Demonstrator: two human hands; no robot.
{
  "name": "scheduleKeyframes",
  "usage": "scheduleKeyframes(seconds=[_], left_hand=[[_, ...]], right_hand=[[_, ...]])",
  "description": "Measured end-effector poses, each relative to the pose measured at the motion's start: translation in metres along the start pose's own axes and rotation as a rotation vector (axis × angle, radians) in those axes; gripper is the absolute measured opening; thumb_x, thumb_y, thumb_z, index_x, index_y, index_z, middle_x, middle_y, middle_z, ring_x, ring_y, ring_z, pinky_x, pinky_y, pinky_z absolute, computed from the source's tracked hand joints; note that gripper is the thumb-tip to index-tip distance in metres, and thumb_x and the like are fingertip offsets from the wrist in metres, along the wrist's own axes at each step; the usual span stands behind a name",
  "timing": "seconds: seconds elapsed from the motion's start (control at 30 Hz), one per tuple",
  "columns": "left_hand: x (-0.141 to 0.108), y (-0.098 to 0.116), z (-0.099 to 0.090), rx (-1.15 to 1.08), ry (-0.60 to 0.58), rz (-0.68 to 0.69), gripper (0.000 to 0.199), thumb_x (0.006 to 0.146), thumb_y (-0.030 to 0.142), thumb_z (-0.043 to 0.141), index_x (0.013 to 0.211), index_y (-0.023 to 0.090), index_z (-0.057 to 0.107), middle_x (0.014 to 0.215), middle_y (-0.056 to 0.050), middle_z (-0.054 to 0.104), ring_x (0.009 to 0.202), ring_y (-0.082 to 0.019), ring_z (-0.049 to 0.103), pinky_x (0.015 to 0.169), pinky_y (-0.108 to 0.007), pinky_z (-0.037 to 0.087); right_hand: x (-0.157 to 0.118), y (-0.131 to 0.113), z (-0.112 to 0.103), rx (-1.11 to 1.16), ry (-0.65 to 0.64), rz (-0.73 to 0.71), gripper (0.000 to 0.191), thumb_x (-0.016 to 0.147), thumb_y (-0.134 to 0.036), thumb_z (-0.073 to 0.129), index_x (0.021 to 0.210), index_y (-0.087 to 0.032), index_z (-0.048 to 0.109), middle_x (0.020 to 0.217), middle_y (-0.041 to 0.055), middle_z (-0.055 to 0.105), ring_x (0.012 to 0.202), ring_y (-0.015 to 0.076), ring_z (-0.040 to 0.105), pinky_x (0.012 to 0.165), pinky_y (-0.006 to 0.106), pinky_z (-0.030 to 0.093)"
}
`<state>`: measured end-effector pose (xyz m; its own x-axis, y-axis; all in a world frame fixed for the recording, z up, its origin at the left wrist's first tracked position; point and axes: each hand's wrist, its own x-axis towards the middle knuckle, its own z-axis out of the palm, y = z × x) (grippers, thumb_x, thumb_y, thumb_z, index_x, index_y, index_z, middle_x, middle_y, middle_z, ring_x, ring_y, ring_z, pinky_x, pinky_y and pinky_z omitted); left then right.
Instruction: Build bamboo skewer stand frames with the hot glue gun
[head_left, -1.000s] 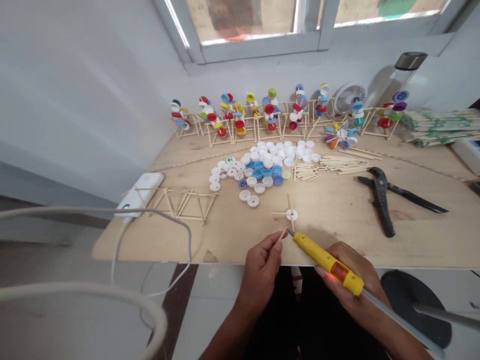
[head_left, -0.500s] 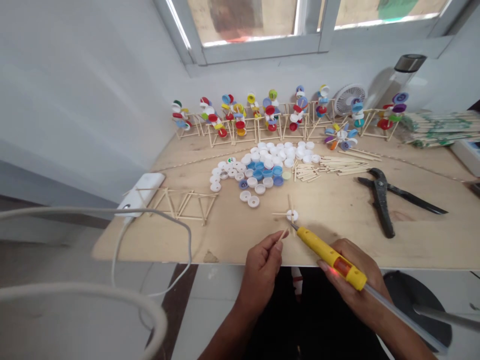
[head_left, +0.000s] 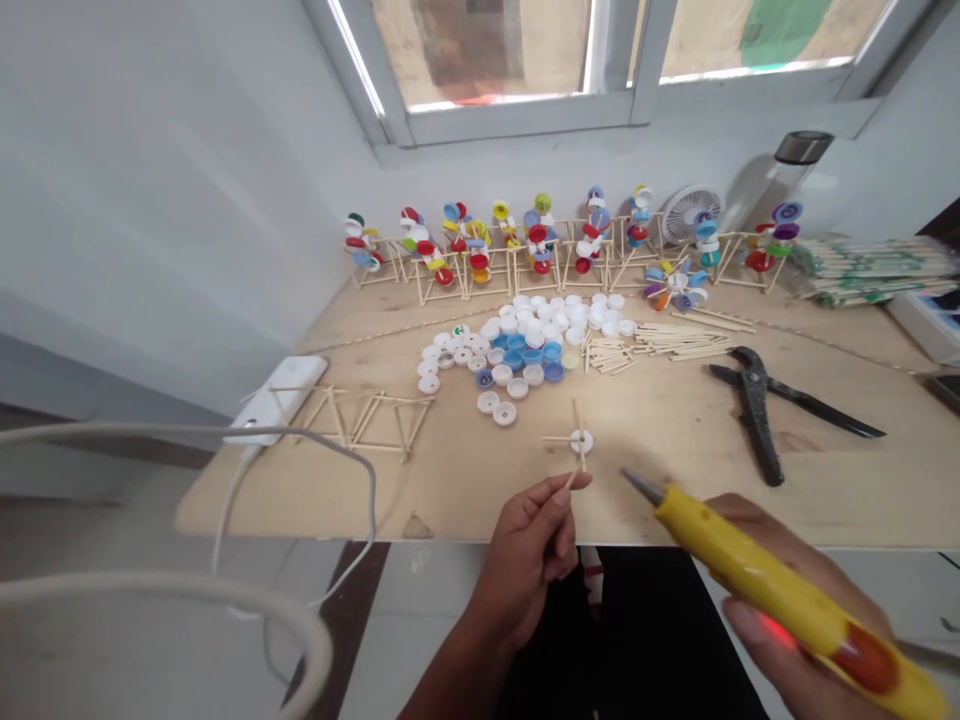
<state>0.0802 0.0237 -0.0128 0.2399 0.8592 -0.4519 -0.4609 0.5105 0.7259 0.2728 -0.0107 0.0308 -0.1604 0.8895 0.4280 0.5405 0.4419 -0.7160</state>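
Observation:
My left hand [head_left: 536, 545] pinches a short wooden stick [head_left: 572, 480] between thumb and fingertips, close to the table's front edge. Just beyond those fingertips lies a white bottle cap [head_left: 586, 442] with thin wooden sticks [head_left: 556, 438] set across it, one pointing left and one away from me. The held stick's far end is near the cap; whether they touch I cannot tell. My right hand [head_left: 795, 590] is wrapped around a yellow pen-shaped hot glue gun [head_left: 757, 560], raised at the lower right and slightly blurred. Its metal tip is apart from the cap.
Loose bottle caps [head_left: 540, 325] and cut sticks [head_left: 675, 340] lie mid-table. Cap-and-stick wheels on frames [head_left: 540, 250] line the wall. Black pliers [head_left: 757, 410] lie right. A stick frame [head_left: 367, 420] stands left by a white power strip [head_left: 281, 400] and a looping cable [head_left: 371, 500].
My right hand has drawn the glue gun away from the cap, toward the right and closer to me. My left hand has shifted slightly right, bringing its stick nearer the cap.

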Motion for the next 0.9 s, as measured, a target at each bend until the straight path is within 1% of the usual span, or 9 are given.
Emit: scheduleKeyframes(seconds=[0.07,0.13,0.23,0.3,0.4,0.5,0.63,0.73,0.9], left_hand=[[0.001,-0.002,0.001,-0.013,-0.016,-0.022,0.038,0.078,0.037,0.063,0.106,0.012,0.062,0.045,0.010,0.039,0.035,-0.002,0.022,0.040,-0.020,0.018],[0.001,-0.004,0.002,-0.022,-0.020,-0.033,0.036,0.078,0.037,0.063,0.103,0.011,0.063,0.045,0.009,0.040,0.035,-0.002,0.023,0.040,-0.020,0.019],[-0.001,-0.006,0.003,-0.032,-0.016,-0.034,0.034,0.078,0.036,0.063,0.101,0.011,0.063,0.044,0.009,0.040,0.034,-0.002,0.024,0.040,-0.020,0.021],[-0.003,-0.006,0.003,-0.038,-0.015,-0.045,0.033,0.079,0.036,0.063,0.101,0.011,0.063,0.044,0.009,0.040,0.034,-0.002,0.024,0.040,-0.020,0.022],[-0.005,-0.006,0.002,-0.051,-0.019,-0.059,0.032,0.080,0.036,0.062,0.100,0.011,0.063,0.044,0.009,0.040,0.035,-0.002,0.025,0.040,-0.019,0.024],[-0.007,-0.009,0.000,-0.057,-0.022,-0.061,0.031,0.080,0.037,0.062,0.098,0.011,0.063,0.045,0.008,0.041,0.035,-0.002,0.026,0.040,-0.019,0.024],[-0.008,-0.014,-0.001,-0.060,-0.027,-0.060,0.032,0.081,0.039,0.061,0.097,0.011,0.063,0.047,0.008,0.042,0.035,-0.002,0.027,0.041,-0.019,0.025],[-0.008,-0.017,0.000,-0.074,-0.059,-0.063,0.031,0.083,0.039,0.058,0.098,0.012,0.062,0.049,0.007,0.045,0.035,-0.003,0.031,0.042,-0.020,0.028],[-0.009,-0.021,0.002,-0.089,-0.150,-0.078,0.029,0.086,0.037,0.054,0.102,0.013,0.059,0.055,0.004,0.052,0.036,-0.005,0.041,0.045,-0.022,0.032]], right_hand=[[-0.003,0.006,0.006,0.011,-0.118,-0.025,0.027,0.081,-0.026,0.053,0.108,-0.032,0.056,0.093,0.0031,0.066,0.083,0.0232,0.066,0.064,0.031,0.055],[-0.007,0.013,0.008,-0.005,-0.149,-0.026,0.023,0.081,-0.026,0.054,0.104,-0.027,0.057,0.092,0.0050,0.066,0.082,0.0233,0.065,0.065,0.031,0.054],[-0.014,0.027,-0.001,-0.183,-0.017,-0.016,0.022,0.082,-0.031,0.053,0.101,-0.023,0.058,0.095,0.0083,0.065,0.083,0.0253,0.065,0.066,0.034,0.053],[-0.016,0.040,-0.014,-0.383,0.115,-0.006,0.021,0.082,-0.035,0.054,0.099,-0.023,0.059,0.095,0.0091,0.065,0.084,0.0263,0.065,0.066,0.035,0.052],[-0.014,0.065,-0.035,-0.619,0.250,0.029,0.025,0.086,-0.041,0.050,0.099,-0.022,0.057,0.093,0.0096,0.063,0.086,0.0267,0.064,0.070,0.036,0.050],[-0.010,0.095,-0.052,-0.706,0.298,0.040,0.028,0.087,-0.042,0.048,0.103,-0.021,0.055,0.095,0.0093,0.063,0.087,0.0255,0.062,0.074,0.036,0.048],[-0.005,0.133,-0.071,-0.776,0.280,-0.057,0.026,0.088,-0.036,0.048,0.107,-0.019,0.055,0.097,0.0109,0.064,0.088,0.0248,0.062,0.076,0.035,0.046],[-0.001,0.157,-0.085,-0.917,0.205,-0.148,0.032,0.092,-0.037,0.039,0.108,-0.015,0.055,0.097,0.0144,0.064,0.087,0.0278,0.060,0.073,0.038,0.044],[0.009,0.177,-0.104,-1.184,0.079,-0.156,0.034,0.095,-0.033,0.029,0.101,-0.013,0.056,0.086,0.0151,0.064,0.075,0.0272,0.058,0.064,0.037,0.037]])
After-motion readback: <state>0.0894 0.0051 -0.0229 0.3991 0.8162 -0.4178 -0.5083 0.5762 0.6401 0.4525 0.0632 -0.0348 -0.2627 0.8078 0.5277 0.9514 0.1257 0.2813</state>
